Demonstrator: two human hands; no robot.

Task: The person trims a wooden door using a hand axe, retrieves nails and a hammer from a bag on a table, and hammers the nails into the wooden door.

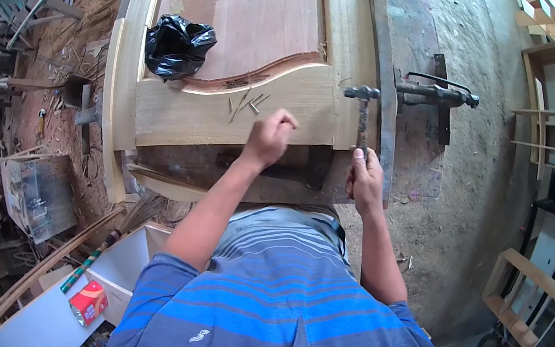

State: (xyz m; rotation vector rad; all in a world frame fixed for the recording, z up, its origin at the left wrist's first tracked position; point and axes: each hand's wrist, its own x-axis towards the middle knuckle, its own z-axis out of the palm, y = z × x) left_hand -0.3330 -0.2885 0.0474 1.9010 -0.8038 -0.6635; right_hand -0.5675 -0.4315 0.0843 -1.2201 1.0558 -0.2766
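Note:
My right hand (365, 179) is wrapped round the handle of a hammer (364, 118), whose metal head points away from me above the right side of a wooden panel door (178, 114). My left hand (271, 136) hovers over the door's lower rail with its fingers curled together; whether anything small is between them is hidden. Several loose nails (253, 106) lie on the rail just beyond that hand. More small dark nails (237, 83) sit along the curved edge of the recessed panel. A crumpled black plastic bag (179, 49) rests at the left of the door.
A dark wooden bar (382, 59) runs along the door's right edge, beside a metal vise (439, 94) on the bench. Wooden frames (526, 296) stand at the far right. At lower left, a red packet (88, 303) lies on white boards, and wood scraps cover the floor.

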